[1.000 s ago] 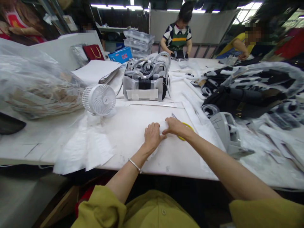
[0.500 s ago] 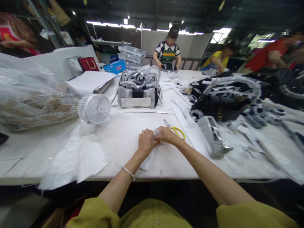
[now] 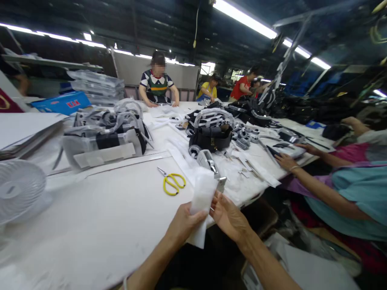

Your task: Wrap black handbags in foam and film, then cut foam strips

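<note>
A folded strip of white foam wrap point(image 3: 203, 189) stands upright over the table's front edge. My left hand point(image 3: 185, 221) is closed on its lower part, thumb across the front. At the strip's right edge is my right hand point(image 3: 229, 215), palm partly showing and fingers loosely apart; whether the fingertips touch the strip is hard to tell. Just behind the strip stands a grey tape dispenser point(image 3: 208, 160), partly hidden. Yellow-handled scissors point(image 3: 171, 183) lie on the table to the left of the strip, blades pointing away.
A wrapped grey-and-black bag point(image 3: 102, 141) stands at the left, near a white fan point(image 3: 19, 191). Beyond the dispenser lies a black handbag point(image 3: 211, 137) among wrapped parts. At right, a co-worker's hands point(image 3: 287, 161) rest on the table. Other people work across it.
My view has swung to the right. Both hands have lifted the foam wrap from the table and moved beside the tape dispenser. More of the strip shows, and the right hand's grip has loosened.
</note>
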The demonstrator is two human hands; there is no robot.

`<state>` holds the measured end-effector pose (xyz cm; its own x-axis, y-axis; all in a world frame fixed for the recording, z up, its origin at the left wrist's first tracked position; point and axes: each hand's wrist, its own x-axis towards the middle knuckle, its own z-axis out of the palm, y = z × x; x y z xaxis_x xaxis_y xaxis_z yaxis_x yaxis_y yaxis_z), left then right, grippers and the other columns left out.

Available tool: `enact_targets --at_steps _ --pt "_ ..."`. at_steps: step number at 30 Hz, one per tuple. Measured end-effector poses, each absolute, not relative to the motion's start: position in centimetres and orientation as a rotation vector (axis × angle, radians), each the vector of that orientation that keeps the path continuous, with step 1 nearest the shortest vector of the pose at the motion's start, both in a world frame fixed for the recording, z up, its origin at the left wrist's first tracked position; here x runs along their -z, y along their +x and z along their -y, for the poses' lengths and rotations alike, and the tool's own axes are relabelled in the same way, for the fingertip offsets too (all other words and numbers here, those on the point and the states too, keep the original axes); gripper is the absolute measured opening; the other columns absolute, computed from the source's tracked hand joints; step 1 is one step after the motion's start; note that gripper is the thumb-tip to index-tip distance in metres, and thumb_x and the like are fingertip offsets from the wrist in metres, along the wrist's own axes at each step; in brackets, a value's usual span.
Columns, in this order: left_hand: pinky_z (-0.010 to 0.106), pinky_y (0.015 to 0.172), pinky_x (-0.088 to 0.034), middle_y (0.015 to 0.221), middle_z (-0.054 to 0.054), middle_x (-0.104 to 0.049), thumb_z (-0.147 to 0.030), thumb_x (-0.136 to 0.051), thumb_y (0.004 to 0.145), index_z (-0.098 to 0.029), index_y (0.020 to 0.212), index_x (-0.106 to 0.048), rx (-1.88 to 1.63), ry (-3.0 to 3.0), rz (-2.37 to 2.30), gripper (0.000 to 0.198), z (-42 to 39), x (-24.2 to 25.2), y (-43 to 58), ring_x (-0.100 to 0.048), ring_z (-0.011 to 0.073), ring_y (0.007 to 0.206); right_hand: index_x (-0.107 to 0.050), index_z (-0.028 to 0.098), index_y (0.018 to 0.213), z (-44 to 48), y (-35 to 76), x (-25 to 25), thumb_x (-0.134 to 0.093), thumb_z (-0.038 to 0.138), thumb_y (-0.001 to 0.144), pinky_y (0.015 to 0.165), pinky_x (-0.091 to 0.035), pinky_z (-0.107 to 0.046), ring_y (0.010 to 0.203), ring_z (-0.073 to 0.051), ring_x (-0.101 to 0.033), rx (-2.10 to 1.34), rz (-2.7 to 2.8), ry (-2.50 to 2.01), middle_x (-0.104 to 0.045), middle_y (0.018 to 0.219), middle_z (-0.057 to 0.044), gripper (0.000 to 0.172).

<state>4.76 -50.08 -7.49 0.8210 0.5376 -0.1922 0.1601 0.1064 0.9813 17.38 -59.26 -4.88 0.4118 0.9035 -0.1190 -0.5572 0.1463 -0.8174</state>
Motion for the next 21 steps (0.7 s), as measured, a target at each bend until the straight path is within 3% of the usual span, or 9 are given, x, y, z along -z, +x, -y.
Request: enact_targets --at_steps 3,5,9,12,17,21 --pt "0.025 0.061 -0.039 0.068 0.000 -0.059 -0.036 -0.064 0.074 -0.014 0.078 -0.063 -0.283 1.485 -0.544 0.023 52.7 7.1 8.8 -0.050 0.0143 0.066 -0.067 0.022 0.091 61.3 18.5 5.3 -0.079 0.045 0.074 0.076 -0.056 -0.035 0.089 -0.024 -0.068 -0.903 0.371 -1.055 -0.074 0.091 -0.004 0.031" --pt "0.025 0.058 -0.041 0.072 0.000 -0.060 -0.038 -0.065 0.074 -0.015 0.085 -0.062 -0.252 1.428 -0.480 0.026 54.4 7.0 11.1 -0.053 0.0147 0.065 -0.066 0.023 0.088 62.1 20.9 5.1 -0.081 0.043 0.070 0.070 -0.057 -0.034 0.080 -0.023 -0.069 -0.711 0.301 -1.141 -0.073 0.084 -0.002 0.031" --pt "0.024 0.045 -0.044 0.075 -0.002 -0.056 -0.046 -0.063 0.075 -0.018 0.102 -0.052 -0.131 1.281 -0.341 0.040 57.0 7.8 13.6 -0.057 0.0150 0.058 -0.065 0.022 0.097 61.8 29.0 4.4 -0.073 0.050 0.073 0.060 -0.055 -0.031 0.068 -0.021 -0.066 -0.397 0.409 -1.420 -0.072 0.080 -0.001 0.038" --pt "0.021 0.045 -0.044 0.073 -0.003 -0.053 -0.041 -0.062 0.077 -0.017 0.099 -0.052 -0.088 1.277 -0.345 0.034 57.6 8.9 13.4 -0.058 0.0125 0.056 -0.064 0.018 0.106 59.5 35.1 4.6 -0.054 0.054 0.084 0.060 -0.053 -0.030 0.073 -0.021 -0.066 -0.253 0.728 -1.815 -0.073 0.087 -0.004 0.043" --pt "0.020 0.047 -0.042 0.070 -0.002 -0.058 -0.028 -0.059 0.074 -0.016 0.095 -0.055 -0.039 1.274 -0.466 0.025 56.5 9.5 11.5 -0.056 0.0098 0.053 -0.068 0.014 0.105 53.0 39.9 6.6 -0.063 0.041 0.078 0.077 -0.053 -0.035 0.082 -0.025 -0.068 -0.256 0.949 -2.104 -0.074 0.090 -0.008 0.039" --pt "0.021 0.051 -0.044 0.068 -0.002 -0.059 -0.023 -0.059 0.072 -0.016 0.093 -0.060 -0.078 1.265 -0.536 0.022 55.2 9.0 9.3 -0.055 0.0100 0.054 -0.057 0.013 0.128 50.5 38.9 9.0 -0.057 0.038 0.082 0.102 -0.042 -0.047 0.114 -0.032 -0.060 -0.193 1.129 -2.233 -0.065 0.123 -0.018 0.053"
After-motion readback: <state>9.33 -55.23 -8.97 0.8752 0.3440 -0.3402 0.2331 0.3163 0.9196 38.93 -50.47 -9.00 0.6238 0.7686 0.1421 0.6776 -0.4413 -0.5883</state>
